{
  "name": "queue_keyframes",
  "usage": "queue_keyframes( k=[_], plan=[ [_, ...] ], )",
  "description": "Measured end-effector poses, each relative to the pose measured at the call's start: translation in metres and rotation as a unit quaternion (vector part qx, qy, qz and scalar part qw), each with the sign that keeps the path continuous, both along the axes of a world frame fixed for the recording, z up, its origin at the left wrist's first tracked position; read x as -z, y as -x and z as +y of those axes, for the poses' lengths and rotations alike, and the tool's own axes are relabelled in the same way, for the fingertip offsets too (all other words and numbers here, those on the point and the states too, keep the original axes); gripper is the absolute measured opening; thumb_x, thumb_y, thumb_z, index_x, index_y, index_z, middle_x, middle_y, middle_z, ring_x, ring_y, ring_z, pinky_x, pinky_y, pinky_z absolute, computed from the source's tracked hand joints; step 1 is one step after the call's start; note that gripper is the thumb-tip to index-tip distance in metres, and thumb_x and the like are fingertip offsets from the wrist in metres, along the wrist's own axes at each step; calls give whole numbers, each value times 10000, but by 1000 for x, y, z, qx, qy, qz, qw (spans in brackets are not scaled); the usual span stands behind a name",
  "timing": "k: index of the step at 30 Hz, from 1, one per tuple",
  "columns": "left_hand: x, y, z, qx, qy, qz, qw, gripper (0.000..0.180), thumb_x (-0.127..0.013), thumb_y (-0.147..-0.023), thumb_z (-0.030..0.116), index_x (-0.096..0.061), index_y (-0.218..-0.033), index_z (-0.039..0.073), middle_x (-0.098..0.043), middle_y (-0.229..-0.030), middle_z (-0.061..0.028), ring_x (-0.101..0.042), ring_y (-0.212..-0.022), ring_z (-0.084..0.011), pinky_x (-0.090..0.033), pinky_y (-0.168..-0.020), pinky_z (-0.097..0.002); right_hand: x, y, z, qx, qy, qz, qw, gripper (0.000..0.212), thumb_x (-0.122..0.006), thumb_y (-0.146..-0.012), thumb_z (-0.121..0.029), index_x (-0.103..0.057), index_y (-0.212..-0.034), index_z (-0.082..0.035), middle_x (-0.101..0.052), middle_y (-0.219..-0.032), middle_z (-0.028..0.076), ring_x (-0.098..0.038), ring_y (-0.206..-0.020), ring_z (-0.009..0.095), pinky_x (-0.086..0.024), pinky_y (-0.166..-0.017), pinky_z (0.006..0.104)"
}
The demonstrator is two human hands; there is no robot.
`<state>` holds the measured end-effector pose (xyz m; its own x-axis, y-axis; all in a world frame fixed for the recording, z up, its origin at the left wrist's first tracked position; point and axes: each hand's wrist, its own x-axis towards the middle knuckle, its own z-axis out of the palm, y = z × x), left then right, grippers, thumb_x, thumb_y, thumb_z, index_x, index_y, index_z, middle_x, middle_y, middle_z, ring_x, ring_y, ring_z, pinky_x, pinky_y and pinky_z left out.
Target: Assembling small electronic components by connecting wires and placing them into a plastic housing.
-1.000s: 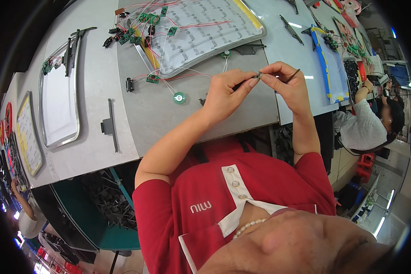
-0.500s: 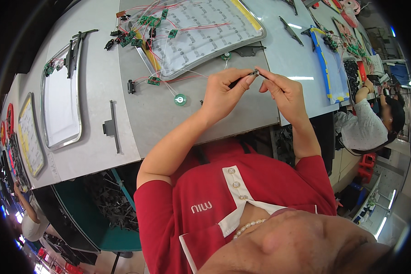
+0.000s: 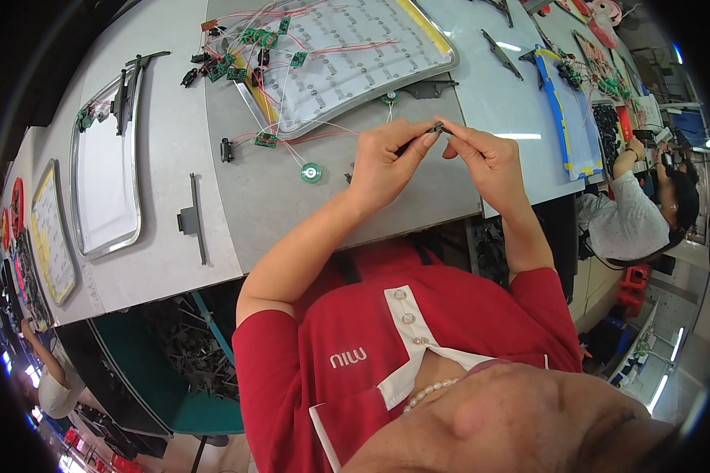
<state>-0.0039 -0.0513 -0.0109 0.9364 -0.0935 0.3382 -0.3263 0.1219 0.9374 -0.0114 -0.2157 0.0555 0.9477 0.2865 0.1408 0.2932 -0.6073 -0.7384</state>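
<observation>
While the left hand (image 3: 388,162) and right hand (image 3: 491,164) pinch a dark piece (image 3: 436,128), a teal bin (image 3: 205,415) holds, seemingly, black parts (image 3: 199,359).

Over the desk (image 3: 315,217), the left hand (image 3: 385,162) and right hand (image 3: 491,164) meet fingertip to fingertip at a small dark piece (image 3: 437,127); wired green circuit boards (image 3: 299,58) lie beyond.

Bright, fairly even indoor light. Glare streak on pale tabletop (image 3: 541,164), 2 o'clock; lit tubes (image 3: 656,392) at 4 o'clock. Fisheye bends straight edges near rim; corners black.
</observation>
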Motion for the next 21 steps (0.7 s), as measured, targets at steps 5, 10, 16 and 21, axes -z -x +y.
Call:
queue_keyframes(
  k=[5,10,16,21],
  plan=[
    [1,2,-2,-26,-13,-26,999,135,-629,-829,94,-668,-944,35,-541,-618,-86,-440,-521,-150,-353,-489,-286,1,1,5,24,32,3,999,279,-544,-881,-83,-630,-1144,-125,-641,-694,43,-570,-640,60,-425,-579,192],
    [3,3,-4,-39,-20,-6,999,133,-634,-826,103,-665,-933,30,-543,-622,-95,-450,-528,-158,-361,-495,-286,17,1,9,20,69,-142,987,339,-551,-832,-28,-616,-1147,-136,-642,-728,81,-617,-607,162,-473,-533,269],
    [2,1,-3,-37,-2,-1,999,130,-628,-833,107,-656,-927,22,-560,-650,-97,-462,-539,-164,-373,-509,-280,17,-2,10,13,127,-223,966,362,-548,-817,-3,-599,-1160,-110,-628,-720,72,-623,-629,174,-474,-537,272],
    [-2,1,-1,5,30,38,999,146,-638,-832,109,-645,-928,0,-615,-712,-66,-521,-611,-110,-430,-567,-246,2,-1,5,6,-105,23,994,261,-548,-869,-57,-615,-1121,-66,-608,-708,19,-572,-636,79,-446,-561,214]
  ],
)
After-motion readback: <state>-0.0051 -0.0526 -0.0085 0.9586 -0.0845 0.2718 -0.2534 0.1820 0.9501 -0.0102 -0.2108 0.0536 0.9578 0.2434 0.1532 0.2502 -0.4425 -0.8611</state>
